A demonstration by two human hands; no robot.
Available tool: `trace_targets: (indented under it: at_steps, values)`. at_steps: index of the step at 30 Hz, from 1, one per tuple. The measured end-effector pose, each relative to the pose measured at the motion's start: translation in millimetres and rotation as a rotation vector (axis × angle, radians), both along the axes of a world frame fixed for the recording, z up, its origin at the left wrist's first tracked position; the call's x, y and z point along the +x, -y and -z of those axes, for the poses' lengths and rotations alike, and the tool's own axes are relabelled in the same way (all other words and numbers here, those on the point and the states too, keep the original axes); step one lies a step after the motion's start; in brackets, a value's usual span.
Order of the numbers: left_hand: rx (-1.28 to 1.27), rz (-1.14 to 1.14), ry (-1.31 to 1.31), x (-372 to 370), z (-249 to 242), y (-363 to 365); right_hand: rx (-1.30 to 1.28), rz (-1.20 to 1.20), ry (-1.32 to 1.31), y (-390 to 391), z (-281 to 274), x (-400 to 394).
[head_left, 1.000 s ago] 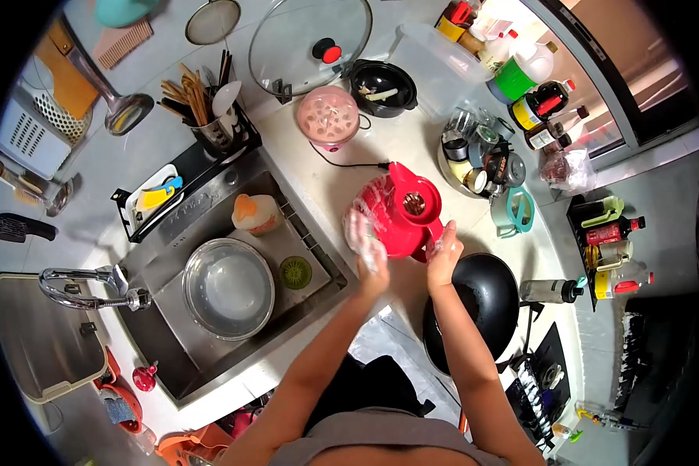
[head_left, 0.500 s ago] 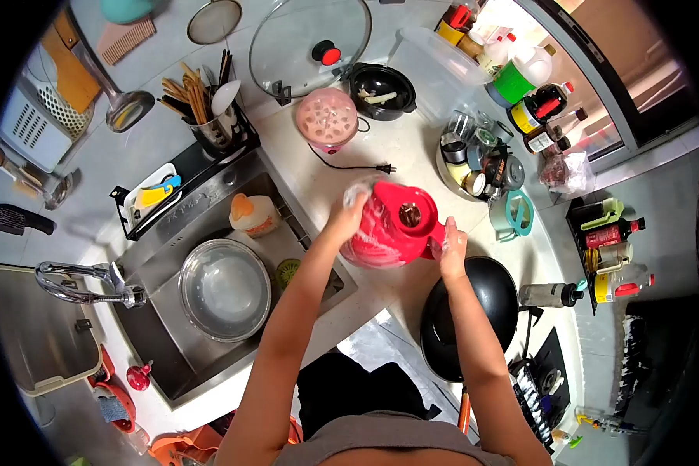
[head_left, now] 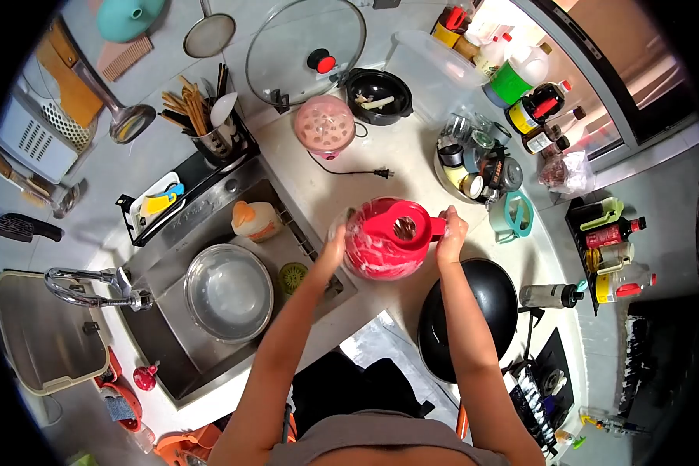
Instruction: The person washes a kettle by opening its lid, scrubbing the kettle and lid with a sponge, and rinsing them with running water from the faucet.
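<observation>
A red jug (head_left: 384, 252) streaked with white suds is above the counter's front edge, tilted so its round open mouth shows. My right hand (head_left: 450, 234) is closed around the jug's red handle (head_left: 438, 227) on the right. On the jug's left side rests my left hand (head_left: 335, 245), fingers curled and partly hidden against the soapy wall. A whitish, wet-looking wad shows by those fingers, too smeared to name. Just below my right forearm sits a black wok (head_left: 435, 330). To the left, a metal basin (head_left: 229, 291) stands in the sink (head_left: 175, 342).
Behind the jug are a pink lidded appliance (head_left: 325, 124) with its cord, a black pot (head_left: 379, 95) and a bowl of jars (head_left: 450, 182). A teal-rimmed cup (head_left: 512, 217) stands right. A faucet (head_left: 93, 283) reaches over the sink's left side.
The jug has shifted slightly downward and turned, its handle now pointing more to the right. My left hand has slid from the jug's upper left down to its left side.
</observation>
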State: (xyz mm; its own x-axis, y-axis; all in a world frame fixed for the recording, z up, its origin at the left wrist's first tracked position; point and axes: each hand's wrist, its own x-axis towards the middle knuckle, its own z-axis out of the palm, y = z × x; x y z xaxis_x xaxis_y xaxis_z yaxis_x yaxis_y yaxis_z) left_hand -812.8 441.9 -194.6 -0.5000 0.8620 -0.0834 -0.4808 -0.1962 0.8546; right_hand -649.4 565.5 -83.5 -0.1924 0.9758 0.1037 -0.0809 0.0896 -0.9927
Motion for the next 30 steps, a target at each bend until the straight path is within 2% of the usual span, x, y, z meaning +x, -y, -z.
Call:
trace_targets:
  at_steps: [1,4,5,6,8,9,10,12,13,14,16,17,18,19,20,21,24,25,26,28,30]
  values:
    - [0.164,-0.094,-0.012,7,-7,3,-0.060,-0.015,-0.016,-7,0,-1]
    - [0.198,-0.061,-0.429,11,-38,-3,-0.079,-0.051,-0.085,-18,4,-5]
    - [0.113,-0.035,-0.837,3,-61,-2,-0.103,-0.089,-0.073,-19,3,-4]
    - [0.008,0.070,-0.636,-4,-55,-5,-0.108,-0.149,0.016,-20,0,1]
    - [-0.184,0.267,-0.239,-16,-17,-18,0.136,0.075,0.224,-8,-9,-3]
    - [-0.049,0.137,-0.174,-10,19,-19,0.242,0.153,0.448,2,-9,1]
    - [0.020,0.080,-0.145,0,17,-13,0.116,0.206,0.439,25,-16,-3]
    - [0.165,-0.032,-0.095,14,-2,-8,-0.101,0.107,0.182,57,-24,-7]
    - [0.114,-0.037,-0.056,20,-23,-4,-0.187,0.058,0.088,67,-20,-3]
    - [0.159,-0.028,-0.283,17,-39,-5,-0.216,-0.004,0.058,67,-6,1]
    - [0.247,-0.003,-0.730,5,-70,-14,-0.215,-0.002,0.063,75,-21,-3]
    - [0.268,0.077,-0.841,3,-87,-20,-0.232,-0.003,0.048,76,-25,-5]
    - [0.259,0.116,-0.844,1,-92,-25,-0.249,-0.007,0.034,75,-28,-6]
    - [0.248,0.154,-0.845,1,-94,-28,-0.101,-0.010,0.031,62,2,-1]
    - [0.236,0.190,-0.845,3,-98,-29,-0.069,-0.011,0.047,59,6,-1]
    - [0.137,0.164,-1.024,7,-101,-24,-0.035,-0.014,0.061,56,10,0]
    - [0.129,-0.096,-1.014,32,-89,9,-0.086,-0.001,0.017,56,8,-1]
    - [0.250,-0.104,-1.044,36,-90,25,-0.115,-0.012,-0.005,56,6,0]
    - [0.141,-0.104,-0.843,50,-93,34,-0.145,-0.022,-0.026,58,4,1]
    - [0.199,-0.085,-1.074,36,-94,30,-0.157,-0.085,-0.167,68,-4,5]
    - [0.107,0.045,-1.070,18,-99,3,-0.060,-0.173,-0.262,76,-13,10]
